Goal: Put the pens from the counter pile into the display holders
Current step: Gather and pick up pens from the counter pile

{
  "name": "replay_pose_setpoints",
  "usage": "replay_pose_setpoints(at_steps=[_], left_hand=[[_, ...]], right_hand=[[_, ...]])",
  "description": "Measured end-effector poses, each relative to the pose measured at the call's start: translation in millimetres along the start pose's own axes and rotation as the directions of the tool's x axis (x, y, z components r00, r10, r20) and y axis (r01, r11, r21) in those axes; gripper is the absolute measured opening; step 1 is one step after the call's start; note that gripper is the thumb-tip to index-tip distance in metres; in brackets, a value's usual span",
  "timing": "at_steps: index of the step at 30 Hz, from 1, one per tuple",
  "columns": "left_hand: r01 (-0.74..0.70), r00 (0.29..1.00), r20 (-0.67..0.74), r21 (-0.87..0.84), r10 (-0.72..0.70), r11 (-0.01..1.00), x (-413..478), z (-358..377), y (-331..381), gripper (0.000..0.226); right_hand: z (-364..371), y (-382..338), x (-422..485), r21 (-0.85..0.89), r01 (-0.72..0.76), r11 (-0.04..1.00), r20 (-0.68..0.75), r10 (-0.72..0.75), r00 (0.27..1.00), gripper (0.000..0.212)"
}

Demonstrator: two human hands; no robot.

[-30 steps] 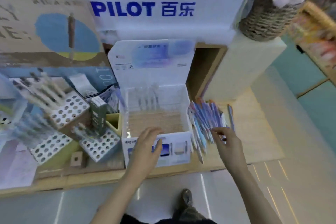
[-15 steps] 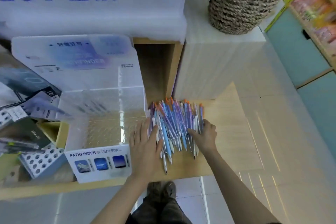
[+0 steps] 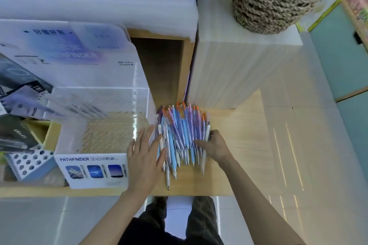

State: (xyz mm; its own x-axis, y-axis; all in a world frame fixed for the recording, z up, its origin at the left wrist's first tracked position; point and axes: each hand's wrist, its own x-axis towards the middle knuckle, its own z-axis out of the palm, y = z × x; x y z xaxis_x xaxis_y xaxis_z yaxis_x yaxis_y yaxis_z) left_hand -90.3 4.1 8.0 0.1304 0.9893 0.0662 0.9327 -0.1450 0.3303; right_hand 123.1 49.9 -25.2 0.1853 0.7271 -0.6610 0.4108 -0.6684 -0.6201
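A person's two hands bracket a pile of pens (image 3: 179,131) on a wooden counter (image 3: 239,145) in a stationery shop, with the clear PATHFINDER display holder (image 3: 91,171) standing just beside the pile on its left. The pens lie roughly parallel, their long axes running from the counter's near edge toward its back, writing tips toward the person and orange push-buttons pointing away.

The left hand (image 3: 143,157) lies flat, fingers straight and spread, pressed against the pile's left flank and overlapping the holder's front right corner. The right hand (image 3: 216,145) sits on the opposite flank with fingers bent over the outermost pens; whether it has actually pinched the white pen (image 3: 207,128) at that edge cannot be made out.

The holder's perforated tray (image 3: 111,135) shows mostly vacant holes (a few pens, blurred, stand at its rear), so the filling looks barely begun. Both hands touch the pile, but the left is the nearer to the holder, while the right has the more grasp-like posture. Any pen lifted must travel leftward past the left hand and turn from lying flat to upright, tip down, to drop into a hole.
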Motion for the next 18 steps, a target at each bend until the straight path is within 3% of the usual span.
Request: replay_pose_setpoints(at_steps=[2,5,9,11,13,18], left_hand=[[0.038,0.999,-0.011,-0.040,-0.038,0.998,1,-1,4,0.058],[0.117,0.989,-0.075,-0.112,-0.126,0.987,2,0,18,0.047],[0.062,0.985,-0.142,-0.245,-0.099,0.968,6,12,53,0.034],[0.201,0.964,-0.084,-0.387,-0.251,0.900,16,17,69,0.030],[0.372,0.899,-0.036,-0.464,-0.437,0.804,25,25,77,0.031],[0.623,0.752,0.075,-0.404,-0.655,0.670,47,42,76,0.063]], right_hand=[[-2,0,2,0.009,0.028,1.000,0.034,-0.028,0.999,0.044],[-10,5,7,0.059,0.070,0.996,0.068,-0.074,0.995,0.049],[-29,18,12,0.096,0.136,0.986,0.051,-0.141,0.989,0.033],[-38,24,15,0.103,0.131,0.986,0.061,-0.138,0.989,0.023],[-46,31,16,0.105,0.126,0.986,0.080,-0.135,0.988,0.013],[-54,39,18,0.193,0.112,0.975,0.024,-0.119,0.993,0.012]])
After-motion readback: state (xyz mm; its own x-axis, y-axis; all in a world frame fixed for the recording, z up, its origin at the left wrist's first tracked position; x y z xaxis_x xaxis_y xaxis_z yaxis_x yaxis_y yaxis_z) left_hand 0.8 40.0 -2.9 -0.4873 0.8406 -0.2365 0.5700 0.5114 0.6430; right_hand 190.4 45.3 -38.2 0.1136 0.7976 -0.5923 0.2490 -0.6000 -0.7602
